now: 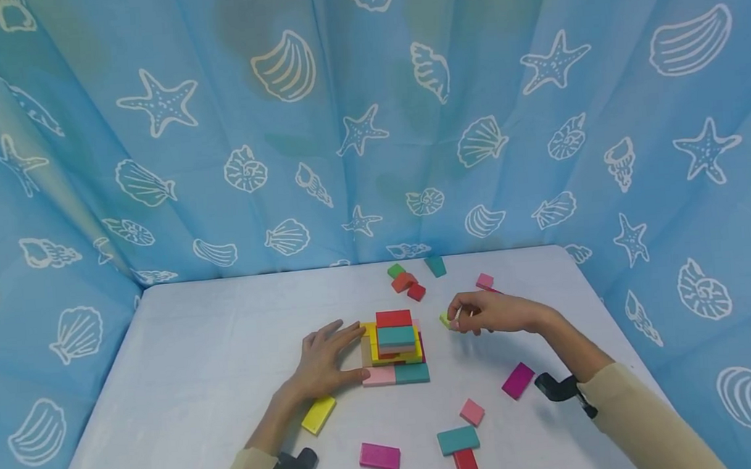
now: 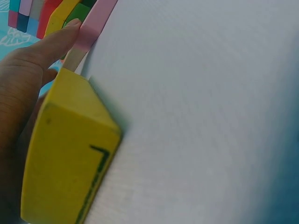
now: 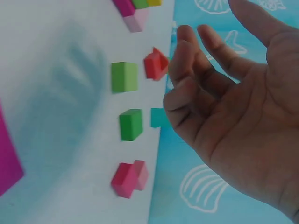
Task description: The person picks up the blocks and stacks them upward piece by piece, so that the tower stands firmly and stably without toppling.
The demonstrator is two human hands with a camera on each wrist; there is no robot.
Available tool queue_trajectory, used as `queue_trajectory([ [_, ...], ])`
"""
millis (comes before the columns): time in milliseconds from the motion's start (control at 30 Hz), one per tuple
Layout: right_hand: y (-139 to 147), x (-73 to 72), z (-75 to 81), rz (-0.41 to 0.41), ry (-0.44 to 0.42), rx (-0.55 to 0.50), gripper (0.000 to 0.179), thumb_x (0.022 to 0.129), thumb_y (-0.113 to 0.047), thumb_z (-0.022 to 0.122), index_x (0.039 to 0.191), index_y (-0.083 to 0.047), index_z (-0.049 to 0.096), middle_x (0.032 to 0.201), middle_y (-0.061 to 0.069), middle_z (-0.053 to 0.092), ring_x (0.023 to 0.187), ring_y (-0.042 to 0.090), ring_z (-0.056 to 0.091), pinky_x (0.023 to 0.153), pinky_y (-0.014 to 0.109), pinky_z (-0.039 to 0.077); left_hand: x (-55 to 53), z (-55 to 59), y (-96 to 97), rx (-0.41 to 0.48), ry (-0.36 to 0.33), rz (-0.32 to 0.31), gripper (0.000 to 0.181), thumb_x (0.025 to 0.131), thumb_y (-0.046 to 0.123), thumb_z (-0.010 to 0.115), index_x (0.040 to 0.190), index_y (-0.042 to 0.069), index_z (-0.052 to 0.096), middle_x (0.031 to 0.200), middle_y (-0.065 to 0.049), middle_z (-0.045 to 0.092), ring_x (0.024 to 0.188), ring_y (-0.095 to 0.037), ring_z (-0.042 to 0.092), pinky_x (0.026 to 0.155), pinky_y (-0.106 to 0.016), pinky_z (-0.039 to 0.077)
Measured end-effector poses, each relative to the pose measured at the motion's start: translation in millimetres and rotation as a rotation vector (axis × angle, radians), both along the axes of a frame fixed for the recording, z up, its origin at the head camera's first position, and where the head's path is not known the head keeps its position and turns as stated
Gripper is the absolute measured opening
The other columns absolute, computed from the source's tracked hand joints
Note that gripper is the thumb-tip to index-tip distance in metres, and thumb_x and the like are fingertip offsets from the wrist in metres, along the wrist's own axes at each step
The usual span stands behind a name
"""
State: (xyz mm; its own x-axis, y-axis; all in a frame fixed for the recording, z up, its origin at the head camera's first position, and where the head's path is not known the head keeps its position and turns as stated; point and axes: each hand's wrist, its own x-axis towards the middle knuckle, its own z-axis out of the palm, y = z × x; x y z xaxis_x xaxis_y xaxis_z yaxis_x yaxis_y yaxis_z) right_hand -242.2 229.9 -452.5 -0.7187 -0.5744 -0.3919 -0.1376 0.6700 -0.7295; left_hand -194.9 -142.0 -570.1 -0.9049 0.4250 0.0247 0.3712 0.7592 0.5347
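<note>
Red block (image 1: 394,318) at the top of a stepped block stack (image 1: 396,338), mid-counter (image 1: 214,355), between the two grips. Left grip (image 1: 324,363): spread wide, fingers extended, thumb well apart; wrapped round nothing. Fingertips at the stack's left side by a yellow piece, thumb touching the pink base block (image 1: 380,376). Right grip (image 1: 495,313): raised to the right of the stack, fingers loosely bent, thumb apart from them, holding nothing. Light-green block (image 1: 445,320) rests on the counter, just beside the right fingertips in the head view; right wrist view shows it clear of them. Loose yellow block (image 1: 319,415) beside the left wrist. Nearer edge: magenta block (image 1: 379,456), then teal block (image 1: 458,440) with red cube (image 1: 465,462) beside it.
</note>
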Motion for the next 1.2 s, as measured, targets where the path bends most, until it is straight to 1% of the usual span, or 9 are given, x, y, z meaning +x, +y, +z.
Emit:
queue_trajectory([
  [233,2,8.0,-17.8,0.088,-0.009,0.032,0.039,0.093,-0.032,0.072,0.125,-0.012,0.06,0.103,0.001,0.064,0.096,0.027,0.063,0.083,0.049,0.054,0.2,-0.5,-0.6,0.008,0.001,0.0,0.089,0.079,0.068,0.07,0.155,0.04,0.035,0.161,0.014,0.034,0.153,-0.024,0.017,0.118,-0.059,0.017],
  [433,1,1.6,-27.6,0.053,0.098,0.01,0.033,0.094,-0.03,0.071,0.119,-0.01,0.063,0.1,0.0,0.064,0.091,0.023,0.063,0.08,0.047,0.056,-2.0,-1.7,-1.0,0.007,0.002,0.0,0.089,0.079,0.069,0.069,0.155,0.04,0.035,0.162,0.015,0.033,0.153,-0.022,0.016,0.118,-0.058,0.015],
  [533,2,0.3,-32.2,0.044,0.109,0.023,0.031,0.093,-0.027,0.072,0.118,-0.01,0.063,0.099,0.0,0.063,0.089,0.021,0.062,0.078,0.043,0.056,-2.5,-3.4,-1.1,0.006,0.006,0.005,0.09,0.078,0.07,0.069,0.155,0.041,0.035,0.161,0.016,0.034,0.153,-0.021,0.016,0.118,-0.057,0.016],
  [700,-8,12.2,-36.1,0.113,0.037,0.1,0.032,0.086,-0.026,0.08,0.114,-0.018,0.065,0.094,-0.002,0.063,0.088,0.018,0.061,0.073,0.034,0.054,-1.0,-3.7,-1.7,0.001,0.002,0.007,0.09,0.077,0.072,0.069,0.155,0.043,0.034,0.161,0.017,0.034,0.153,-0.021,0.016,0.118,-0.057,0.017],
  [867,-31,36.0,-41.4,0.221,-0.098,0.197,0.031,0.08,-0.027,0.085,0.105,-0.028,0.067,0.088,-0.003,0.061,0.085,0.014,0.059,0.071,0.03,0.048,0.3,-2.0,-1.3,0.012,0.013,0.007,0.089,0.078,0.069,0.07,0.155,0.041,0.036,0.161,0.015,0.035,0.153,-0.023,0.018,0.117,-0.058,0.017],
  [933,-40,46.1,-43.6,0.272,-0.11,0.253,0.032,0.078,-0.031,0.087,0.101,-0.029,0.065,0.091,-0.005,0.059,0.088,0.012,0.056,0.072,0.03,0.047,0.0,-1.6,-0.7,0.011,0.013,0.004,0.089,0.078,0.069,0.069,0.155,0.041,0.035,0.161,0.015,0.035,0.153,-0.023,0.017,0.118,-0.058,0.017],
  [1000,-48,55.5,-44.6,0.323,-0.065,0.332,0.037,0.074,-0.038,0.089,0.098,-0.03,0.061,0.095,-0.008,0.056,0.093,0.01,0.052,0.074,0.03,0.046,-0.1,-1.9,-0.1,0.008,0.014,0.002,0.089,0.078,0.07,0.069,0.155,0.041,0.035,0.161,0.015,0.035,0.153,-0.023,0.018,0.117,-0.058,0.017],
  [1100,-56,66.5,-46.4,0.421,0.096,0.461,0.049,0.068,-0.053,0.089,0.095,-0.032,0.055,0.104,-0.012,0.051,0.104,0.009,0.044,0.082,0.033,0.047,0.0,-2.3,0.3,0.006,0.013,0.0,0.09,0.078,0.07,0.069,0.156,0.041,0.034,0.161,0.015,0.034,0.153,-0.023,0.017,0.118,-0.058,0.017],
  [1200,-59,74.1,-48.6,0.481,0.229,0.537,0.056,0.064,-0.064,0.087,0.095,-0.033,0.051,0.111,-0.011,0.048,0.109,0.011,0.041,0.091,0.037,0.047,0.8,-2.5,0.2,0.012,0.013,0.0,0.089,0.078,0.069,0.069,0.156,0.04,0.035,0.161,0.014,0.035,0.153,-0.024,0.017,0.118,-0.058,0.017],
])
